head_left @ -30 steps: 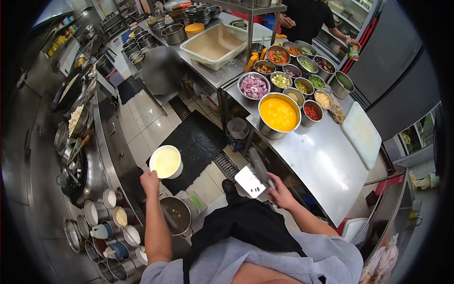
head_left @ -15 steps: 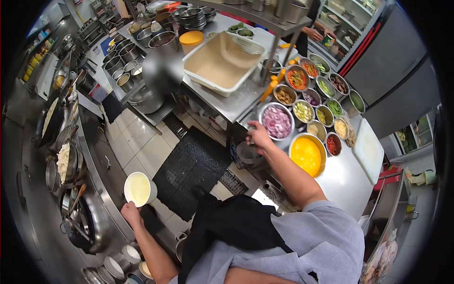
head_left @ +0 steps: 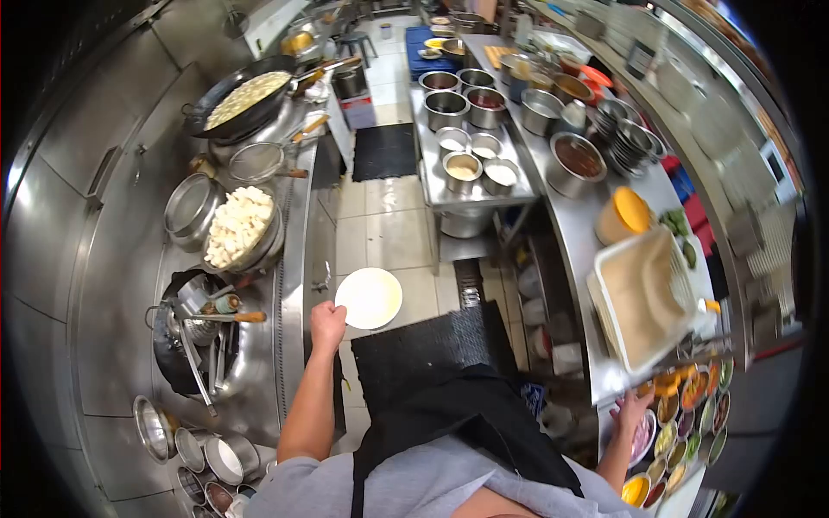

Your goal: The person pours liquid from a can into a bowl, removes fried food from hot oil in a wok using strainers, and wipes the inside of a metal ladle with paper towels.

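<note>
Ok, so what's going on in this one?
A person in a black apron stands in a kitchen aisle. Their left hand grasps a white bowl with pale yellow contents by its edge, out over the floor. Their right hand reaches to the counter, right by the bowl of pink-and-white pieces; whether it touches that bowl is unclear. On the left, a pan heaped with pale chunks sits on the metal worktop.

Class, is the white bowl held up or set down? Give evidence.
Held up: the left hand grips the white bowl above the floor.
</note>
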The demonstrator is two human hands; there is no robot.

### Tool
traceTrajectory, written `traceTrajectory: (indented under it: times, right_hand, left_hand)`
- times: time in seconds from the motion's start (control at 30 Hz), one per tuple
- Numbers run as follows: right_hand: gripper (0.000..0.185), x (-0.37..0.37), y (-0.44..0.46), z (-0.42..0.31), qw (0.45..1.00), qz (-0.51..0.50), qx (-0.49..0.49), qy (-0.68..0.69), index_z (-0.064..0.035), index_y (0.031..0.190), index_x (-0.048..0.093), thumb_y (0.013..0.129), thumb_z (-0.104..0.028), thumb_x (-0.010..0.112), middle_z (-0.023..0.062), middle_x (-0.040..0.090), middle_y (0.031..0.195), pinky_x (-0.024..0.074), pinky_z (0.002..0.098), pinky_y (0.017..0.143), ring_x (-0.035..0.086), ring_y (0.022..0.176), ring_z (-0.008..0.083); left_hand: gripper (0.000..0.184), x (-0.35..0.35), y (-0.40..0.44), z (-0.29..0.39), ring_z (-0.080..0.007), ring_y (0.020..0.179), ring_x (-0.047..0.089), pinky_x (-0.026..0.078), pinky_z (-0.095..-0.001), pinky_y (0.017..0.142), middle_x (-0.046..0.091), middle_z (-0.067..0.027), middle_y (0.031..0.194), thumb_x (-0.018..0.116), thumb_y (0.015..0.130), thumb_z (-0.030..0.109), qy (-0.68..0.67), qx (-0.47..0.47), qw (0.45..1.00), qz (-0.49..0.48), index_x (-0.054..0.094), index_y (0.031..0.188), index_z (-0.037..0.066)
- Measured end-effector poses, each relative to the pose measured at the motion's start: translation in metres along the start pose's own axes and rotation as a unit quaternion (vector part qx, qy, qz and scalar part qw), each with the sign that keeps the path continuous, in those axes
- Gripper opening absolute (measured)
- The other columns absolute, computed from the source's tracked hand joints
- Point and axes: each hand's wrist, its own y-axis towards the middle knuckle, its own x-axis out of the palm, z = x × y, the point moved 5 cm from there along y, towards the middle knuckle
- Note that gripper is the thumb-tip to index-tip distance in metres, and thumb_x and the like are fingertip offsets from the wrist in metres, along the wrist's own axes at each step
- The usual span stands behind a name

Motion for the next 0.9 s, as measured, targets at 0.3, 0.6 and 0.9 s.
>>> traceTrajectory:
  times: [0.3, 0.6, 0.9]
  right_hand:
    - [0.014, 0.328, -0.181, -0.361, 0.627, -0.533, -0.482, 0.303, 0.0030, 0.097, 0.061, 0.085, -0.001, 0.058, 0.0158, 0.059, 0.101, 0.0533, 0.0354, 0.084, 0.063, 0.093, 0.0278]
    - [0.003, 0.414, -0.275, -0.607, 0.124, -0.719, -0.411, 0.547, -0.0065, 0.084, 0.065, 0.085, -0.007, 0.067, 0.0129, 0.063, 0.098, 0.0571, 0.0323, 0.073, 0.060, 0.089, 0.0263]
    - [0.005, 0.617, -0.305, -0.687, 0.201, -0.662, -0.434, 0.577, -0.0032, 0.080, 0.064, 0.082, -0.002, 0.068, 0.0124, 0.063, 0.089, 0.0556, 0.0333, 0.068, 0.060, 0.077, 0.0249]
  left_hand:
    - [0.022, 0.032, 0.197, 0.051, -0.0189, 0.048, 0.045, 0.039, -0.0399, 0.049, 0.052, -0.0150, 0.052, 0.059, 0.072, 0.012, -0.015, -0.017, 0.999, 0.033, 0.052, 0.058, -0.004]
    - [0.023, 0.041, 0.379, 0.126, -0.0131, 0.049, 0.045, 0.038, -0.0364, 0.047, 0.049, -0.0081, 0.050, 0.059, 0.072, 0.012, -0.091, -0.016, 0.996, 0.013, 0.053, 0.056, -0.002]
    - [0.021, 0.066, 0.597, 0.158, -0.0131, 0.048, 0.043, 0.036, -0.0359, 0.047, 0.047, -0.0090, 0.050, 0.058, 0.072, 0.009, 0.003, 0.057, 0.998, -0.034, 0.050, 0.056, -0.002]
